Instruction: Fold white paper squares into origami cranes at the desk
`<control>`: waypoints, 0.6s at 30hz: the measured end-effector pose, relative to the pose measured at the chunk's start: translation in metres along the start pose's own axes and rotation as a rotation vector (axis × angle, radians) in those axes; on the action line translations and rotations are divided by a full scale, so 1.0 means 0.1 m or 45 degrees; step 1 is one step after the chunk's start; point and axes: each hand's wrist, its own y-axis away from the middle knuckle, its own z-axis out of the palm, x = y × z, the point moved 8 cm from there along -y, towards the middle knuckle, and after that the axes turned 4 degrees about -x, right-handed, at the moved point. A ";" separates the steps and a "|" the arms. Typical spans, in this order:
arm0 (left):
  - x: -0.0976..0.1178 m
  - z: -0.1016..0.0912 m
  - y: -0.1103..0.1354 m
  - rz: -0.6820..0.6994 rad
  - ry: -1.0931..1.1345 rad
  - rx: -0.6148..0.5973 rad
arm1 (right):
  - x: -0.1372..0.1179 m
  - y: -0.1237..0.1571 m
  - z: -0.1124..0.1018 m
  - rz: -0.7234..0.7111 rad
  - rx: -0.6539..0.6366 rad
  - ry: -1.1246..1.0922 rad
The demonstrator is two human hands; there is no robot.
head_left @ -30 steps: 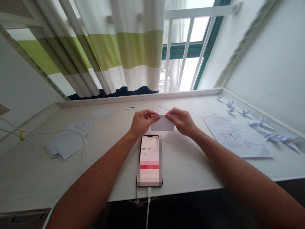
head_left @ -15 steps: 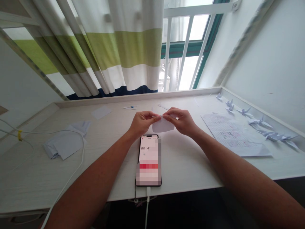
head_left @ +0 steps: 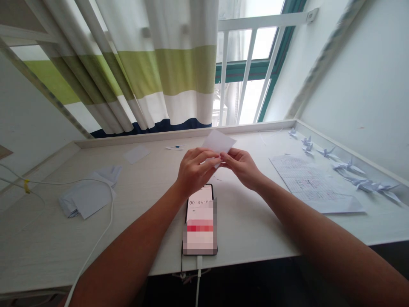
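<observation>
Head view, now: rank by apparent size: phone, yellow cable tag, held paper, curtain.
1. curtain
2. phone, top partly covered
3. held paper, partly hidden
4. yellow cable tag

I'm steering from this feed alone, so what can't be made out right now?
- Lower part of the held paper: head view, mostly behind the left hand.
- Phone: head view, top-left corner behind the left wrist; lower screen blurred into blocks.
- Writing on the sheet: head view, too small to read.
- Charging cable: head view, cut off by the bottom edge.
</observation>
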 end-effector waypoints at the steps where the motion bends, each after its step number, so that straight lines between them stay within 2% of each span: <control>1: 0.03 0.01 0.00 0.022 0.001 -0.016 | -0.03 0.00 -0.01 -0.041 0.015 0.005; 3: 0.05 -0.02 0.00 0.016 0.023 0.022 | -0.05 0.01 -0.05 -0.069 0.049 0.059; 5: -0.02 -0.11 0.00 -0.116 0.088 0.151 | -0.03 0.01 -0.07 -0.056 0.044 0.139; 7: -0.20 -0.13 0.04 -0.368 0.256 0.234 | 0.00 0.01 -0.05 -0.024 -0.015 0.223; 9: -0.39 -0.04 0.09 -0.640 0.521 0.227 | 0.03 0.02 0.00 -0.007 -0.070 0.306; 11: -0.50 0.07 0.14 -0.823 0.716 0.182 | 0.04 0.03 0.03 -0.012 -0.078 0.389; 13: -0.53 0.12 0.16 -0.887 0.819 0.171 | 0.03 0.04 0.05 -0.023 -0.054 0.437; 18: -0.50 0.05 0.13 -0.875 0.940 0.272 | 0.02 0.05 0.08 0.025 -0.033 0.336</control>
